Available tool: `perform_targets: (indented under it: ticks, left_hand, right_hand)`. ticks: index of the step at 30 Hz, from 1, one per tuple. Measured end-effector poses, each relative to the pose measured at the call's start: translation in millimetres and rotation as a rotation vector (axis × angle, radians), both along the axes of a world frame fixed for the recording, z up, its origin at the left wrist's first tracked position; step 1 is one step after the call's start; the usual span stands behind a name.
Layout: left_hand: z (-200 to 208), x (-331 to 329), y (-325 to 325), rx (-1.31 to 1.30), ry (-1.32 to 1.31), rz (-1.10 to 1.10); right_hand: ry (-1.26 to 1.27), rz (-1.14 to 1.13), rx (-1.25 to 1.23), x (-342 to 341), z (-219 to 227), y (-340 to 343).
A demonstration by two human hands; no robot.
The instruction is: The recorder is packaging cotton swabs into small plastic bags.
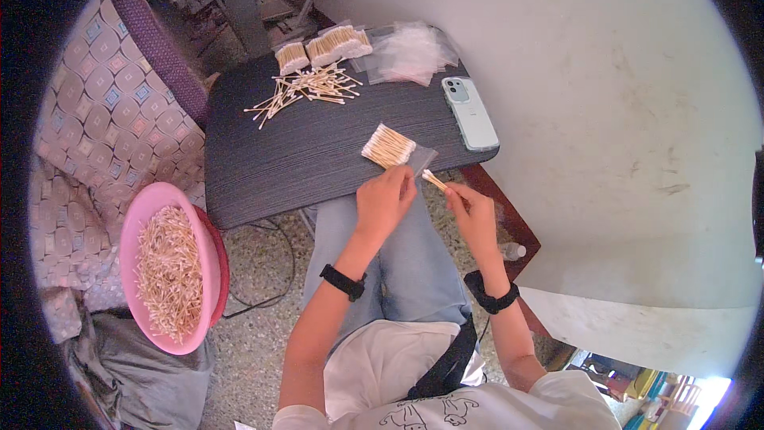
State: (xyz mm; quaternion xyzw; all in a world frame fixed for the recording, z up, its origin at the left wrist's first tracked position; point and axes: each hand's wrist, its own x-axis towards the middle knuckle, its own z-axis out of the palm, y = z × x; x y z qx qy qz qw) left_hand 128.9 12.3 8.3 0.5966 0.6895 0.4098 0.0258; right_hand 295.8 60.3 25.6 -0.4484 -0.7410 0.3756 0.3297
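Note:
A clear plastic bag [426, 161] partly filled with cotton swabs [388, 146] lies near the front edge of the dark table. At its open end, my left hand [384, 201] is closed with the fingertips pinching the plastic. Just to the right, my right hand [474, 219] grips a few loose cotton swabs [434, 181] between thumb and fingers. Their white tips point up and left toward the bag, apart from it. Farther back on the table is a loose pile of cotton swabs [314, 87].
Behind the pile stand filled swab bags [338, 45], beside a stack of empty clear bags [414, 52]. A pale phone [470, 114] lies at the table's [278, 167] right edge. To the left, a pink basin [131, 259] holds many swabs. A wall [589, 111] rises on the right.

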Motion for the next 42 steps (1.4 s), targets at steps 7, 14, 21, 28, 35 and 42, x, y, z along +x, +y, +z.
perform_targets:
  ticks: [7,14,21,28,35,42]
  left_hand:
    - [1,-5,-4,-0.015,-0.237,-0.045]
    - [0,-3,-3,0.055,-0.073,-0.053]
    - [4,2,-4,0.142,0.169,-0.019]
    - [2,6,-3,0.131,-0.231,-0.022]
    - [-9,-2,-4,0.008,-0.894,-0.045]
    - [0,-3,-8,-0.079,-1.147,-0.129]
  right_hand:
    - [-0.014,-0.012,-0.007,-5,13,-4]
    - [0.09,-0.023,-0.093,-8,-2,-4]
    - [0.072,-0.058,-0.118,7,-6,-4]
    - [0.173,-0.01,-0.143,8,-10,-8]
    - [0.178,0.014,-0.191,-4,-18,-8]
    - [0.064,0.018,-0.151,-5,-8,-10]
